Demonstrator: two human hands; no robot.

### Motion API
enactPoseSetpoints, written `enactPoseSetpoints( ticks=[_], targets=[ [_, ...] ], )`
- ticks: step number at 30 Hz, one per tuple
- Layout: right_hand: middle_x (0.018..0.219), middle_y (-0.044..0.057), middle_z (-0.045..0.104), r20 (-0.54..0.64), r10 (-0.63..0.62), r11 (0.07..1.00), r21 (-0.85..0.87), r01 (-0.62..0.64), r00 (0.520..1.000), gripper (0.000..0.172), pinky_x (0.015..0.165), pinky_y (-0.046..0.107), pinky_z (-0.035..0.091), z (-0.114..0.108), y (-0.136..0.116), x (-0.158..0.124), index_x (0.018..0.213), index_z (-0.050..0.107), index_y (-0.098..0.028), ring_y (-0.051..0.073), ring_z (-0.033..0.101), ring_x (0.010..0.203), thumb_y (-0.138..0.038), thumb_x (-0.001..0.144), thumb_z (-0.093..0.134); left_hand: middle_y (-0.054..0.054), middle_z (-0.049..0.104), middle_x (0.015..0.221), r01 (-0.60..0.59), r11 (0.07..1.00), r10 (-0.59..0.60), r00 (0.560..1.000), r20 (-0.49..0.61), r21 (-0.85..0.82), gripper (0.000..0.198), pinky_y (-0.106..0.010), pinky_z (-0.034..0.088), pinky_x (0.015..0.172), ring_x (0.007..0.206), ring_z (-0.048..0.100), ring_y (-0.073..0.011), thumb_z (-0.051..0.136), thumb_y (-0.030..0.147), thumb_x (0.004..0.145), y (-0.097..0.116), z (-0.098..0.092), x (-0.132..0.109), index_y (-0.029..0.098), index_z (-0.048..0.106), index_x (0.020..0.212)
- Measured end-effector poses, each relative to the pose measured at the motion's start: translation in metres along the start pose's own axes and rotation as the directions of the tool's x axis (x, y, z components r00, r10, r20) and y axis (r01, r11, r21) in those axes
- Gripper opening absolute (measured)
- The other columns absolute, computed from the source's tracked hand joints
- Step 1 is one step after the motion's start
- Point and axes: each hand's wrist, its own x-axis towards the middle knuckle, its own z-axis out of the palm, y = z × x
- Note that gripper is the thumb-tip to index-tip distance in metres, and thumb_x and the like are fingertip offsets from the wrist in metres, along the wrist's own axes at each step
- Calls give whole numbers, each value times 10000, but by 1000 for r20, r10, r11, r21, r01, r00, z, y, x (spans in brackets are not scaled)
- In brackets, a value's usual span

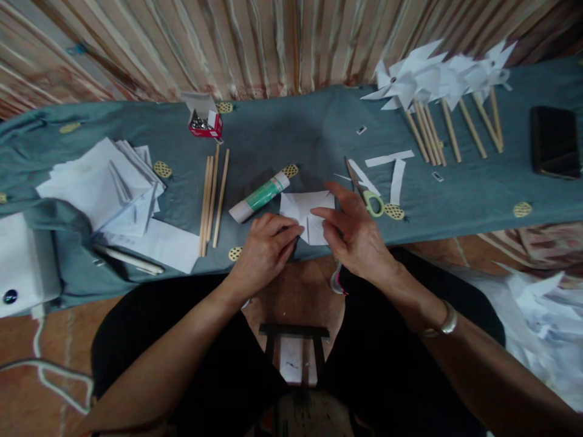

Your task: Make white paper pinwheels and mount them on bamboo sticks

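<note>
A small square of white paper (310, 203), with cut lines in it, lies at the near edge of the cloth-covered table. My left hand (268, 246) pinches the paper's near left corner between thumb and fingers. Over the right side of the paper is my right hand (353, 233), its fingers spread and the fingertips at or just above the sheet. Just beyond my left hand rests a green and white glue stick (263, 195). Scissors (367, 193) with pale green handles lie to the right of the paper, among cut paper strips (397, 181).
At the left are stacked paper squares (104, 182), a pen (130, 260) and a white box-shaped device (25, 267). Several wooden sticks (221, 197) lie near an open red box of pins (206, 123). Paper pinwheels (437, 76) on sticks and a phone (554, 142) are at the right.
</note>
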Motion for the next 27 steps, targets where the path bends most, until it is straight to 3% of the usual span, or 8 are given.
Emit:
enactPoseSetpoints(
  ticks=[4, 12, 17, 27],
  targets=[
    [1522, 73, 481, -70, 26, 1000, 2, -26, 997, 252, 1141, 563, 408, 1, 3, 0, 1128, 664, -254, 308, 479, 1382, -232, 909, 540, -91, 704, 1081, 50, 998, -51, 998, -30, -31, 255, -406, 487, 871, 985, 604, -231, 540, 197, 968, 0, 1, 1, 177, 658, 1193],
    [1484, 110, 520, -93, 43, 999, 5, -43, 995, 182, 1123, 551, 438, 3, -1, -2, 917, 705, -226, 315, 511, 1362, -167, 873, 538, -48, 723, 961, 138, 981, -145, 988, -50, -134, 281, -386, 492, 859, 932, 644, -215, 594, 191, 937, -2, 2, 4, 188, 650, 1213],
    [1480, 103, 532, -93, 93, 995, 56, -88, 991, 80, 1099, 574, 453, 6, -8, -1, 828, 701, -242, 327, 517, 1362, -268, 869, 638, -38, 728, 919, 158, 978, -167, 985, -53, -135, 239, -380, 487, 847, 895, 651, -211, 602, 190, 933, -1, 3, 8, 200, 664, 1164],
    [1395, 65, 615, -81, 169, 981, 109, -160, 982, 94, 1091, 610, 448, 21, -12, 2, 740, 721, -252, 340, 469, 1406, -233, 822, 679, -59, 727, 984, 173, 976, -178, 984, -24, -131, 255, -392, 494, 854, 941, 651, -226, 601, 218, 941, 1, 1, 9, 187, 662, 1187]
  ],
)
